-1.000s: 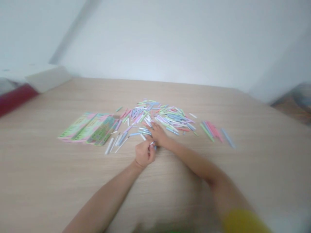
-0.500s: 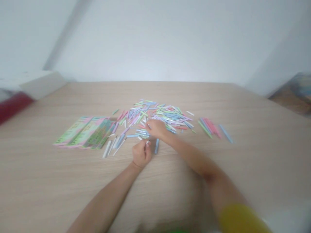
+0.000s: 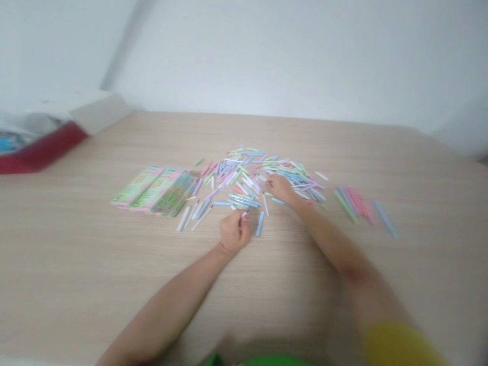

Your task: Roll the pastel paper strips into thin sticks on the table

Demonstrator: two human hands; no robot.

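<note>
Stick pile (image 3: pixel 249 180) sits mid-frame, loose pastel pieces lying every which way. Left hand (image 3: pixel 234 231), just below it, is curled with a short white stick (image 3: pixel 245 214) poking out between thumb and fingers. Right hand (image 3: pixel 281 188) is over the pile's lower right, fingertips bunched; blur there, can't tell if it's gripping anything.

Clutter: a blue stick (image 3: pixel 260 223) lies just right of the left hand. Printed green-pink packs (image 3: pixel 148 190) lie left of the pile, with white and blue sticks (image 3: pixel 192 213) fanned at their lower right. Pink, violet and green bundle (image 3: pixel 354 204) sits right of the pile, another blue stick (image 3: pixel 385 219) beside it. Red-sided box (image 3: pixel 46 147) takes the upper left.

Edges: table (image 3: pixel 76 264) stops at the wall (image 3: pixel 267 61) in the upper frame; its far right corner slopes off at the right. Widest run of bare wood is lower left, outside the left forearm.
</note>
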